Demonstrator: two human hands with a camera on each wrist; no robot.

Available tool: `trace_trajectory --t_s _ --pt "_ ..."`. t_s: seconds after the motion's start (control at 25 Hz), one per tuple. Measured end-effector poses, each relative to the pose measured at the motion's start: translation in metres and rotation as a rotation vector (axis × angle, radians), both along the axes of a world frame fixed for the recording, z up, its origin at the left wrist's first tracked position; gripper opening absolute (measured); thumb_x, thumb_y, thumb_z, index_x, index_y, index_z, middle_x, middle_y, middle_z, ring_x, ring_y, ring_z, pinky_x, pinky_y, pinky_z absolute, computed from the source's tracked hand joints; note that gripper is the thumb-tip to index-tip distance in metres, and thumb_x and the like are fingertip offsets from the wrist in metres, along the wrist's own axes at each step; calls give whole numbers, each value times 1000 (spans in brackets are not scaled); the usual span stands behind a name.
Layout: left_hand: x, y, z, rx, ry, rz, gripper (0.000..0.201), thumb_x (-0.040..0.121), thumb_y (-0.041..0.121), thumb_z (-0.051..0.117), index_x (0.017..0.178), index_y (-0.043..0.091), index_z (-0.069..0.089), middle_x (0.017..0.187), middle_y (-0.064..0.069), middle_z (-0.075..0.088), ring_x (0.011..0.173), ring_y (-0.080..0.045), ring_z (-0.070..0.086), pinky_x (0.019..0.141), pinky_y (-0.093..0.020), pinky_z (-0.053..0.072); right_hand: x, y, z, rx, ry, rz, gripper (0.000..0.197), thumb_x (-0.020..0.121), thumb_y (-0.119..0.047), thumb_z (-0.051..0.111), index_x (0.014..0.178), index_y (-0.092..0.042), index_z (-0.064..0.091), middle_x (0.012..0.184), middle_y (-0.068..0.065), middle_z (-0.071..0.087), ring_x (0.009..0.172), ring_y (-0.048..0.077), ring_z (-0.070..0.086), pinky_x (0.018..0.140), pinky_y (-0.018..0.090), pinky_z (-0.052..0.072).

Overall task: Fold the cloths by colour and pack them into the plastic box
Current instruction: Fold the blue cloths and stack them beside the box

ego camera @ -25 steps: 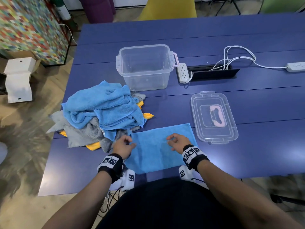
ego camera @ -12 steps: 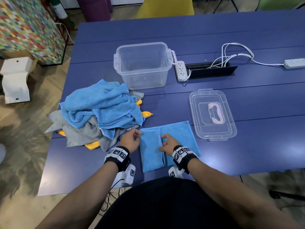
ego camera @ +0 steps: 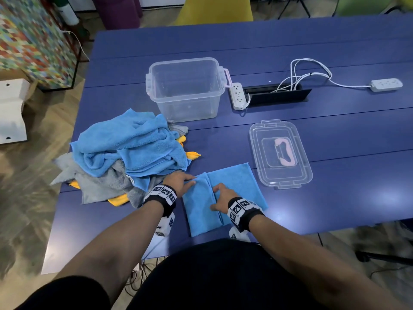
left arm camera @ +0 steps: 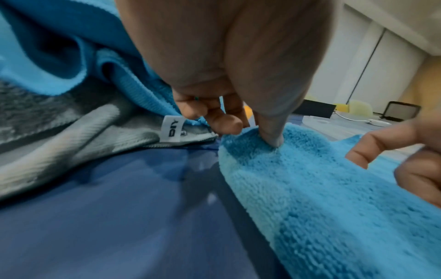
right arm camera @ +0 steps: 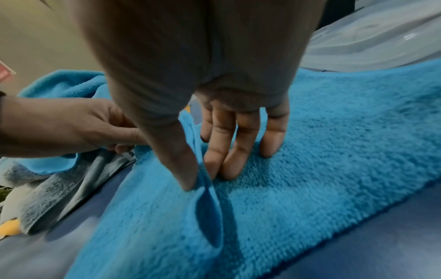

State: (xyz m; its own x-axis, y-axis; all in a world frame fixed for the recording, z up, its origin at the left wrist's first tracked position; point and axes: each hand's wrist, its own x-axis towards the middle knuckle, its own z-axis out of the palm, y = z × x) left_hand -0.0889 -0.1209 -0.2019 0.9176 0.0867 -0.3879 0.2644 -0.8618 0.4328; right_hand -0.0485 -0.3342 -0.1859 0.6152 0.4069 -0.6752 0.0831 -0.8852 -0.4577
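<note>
A light blue cloth lies on the blue table near its front edge, with its left part folded over to the right. My left hand pinches the far left corner of that flap, thumb on top. My right hand pinches the flap's raised edge between thumb and fingers, which lie on the cloth. A heap of blue, grey and yellow cloths sits to the left. The clear plastic box stands open and empty behind it.
The box's clear lid with a pink handle lies right of the cloth. A white power strip, a black cable tray and a second strip with white cords sit at the back right. Chairs stand beyond the table.
The flat blue cloth has had its left part folded over to the right. Both hands have moved closer together along the fold and now pinch the flap.
</note>
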Motion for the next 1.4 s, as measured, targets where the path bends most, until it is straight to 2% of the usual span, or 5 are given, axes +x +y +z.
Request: trace_trajectory --t_s 0.24,0.44,0.8,1.12,1.4 --pt "-1 3 -7 -47 107 63 42 86 66 52 92 25 57 94 2 59 93 -20 56 84 -34 44 11 -11 9 -47 -15 46 24 76 -29 72 90 -21 53 86 -1 56 82 20 56 73 31 50" --pt "5 -1 -7 55 104 -3 36 91 50 56 106 17 56 108 -5 57 106 -25 54 88 -35 42 19 -33 9 -177 39 183 13 78 -13 67 85 -23 72 98 -4 71 96 19 66 88 32 55" --pt "6 -19 -2 227 -56 -66 43 88 43 53 130 31 51 120 4 57 117 -23 42 95 -40 30 30 -76 17 -49 -275 -443 14 81 -37 67 79 -26 58 82 -8 61 77 15 59 63 23 44" --pt "11 -46 4 191 -164 -77 36 85 40 55 114 20 56 114 -3 54 109 -27 49 90 -39 40 18 -54 18 -83 128 -17 59 67 -71 68 80 -14 74 70 -1 73 61 13 69 68 26 56" --pt "6 -12 -1 142 -36 32 21 87 37 59 106 29 64 94 7 63 107 -23 52 93 -38 35 6 -17 9 -299 182 394 35 67 -48 78 54 -19 63 61 -10 67 63 11 61 59 24 48"
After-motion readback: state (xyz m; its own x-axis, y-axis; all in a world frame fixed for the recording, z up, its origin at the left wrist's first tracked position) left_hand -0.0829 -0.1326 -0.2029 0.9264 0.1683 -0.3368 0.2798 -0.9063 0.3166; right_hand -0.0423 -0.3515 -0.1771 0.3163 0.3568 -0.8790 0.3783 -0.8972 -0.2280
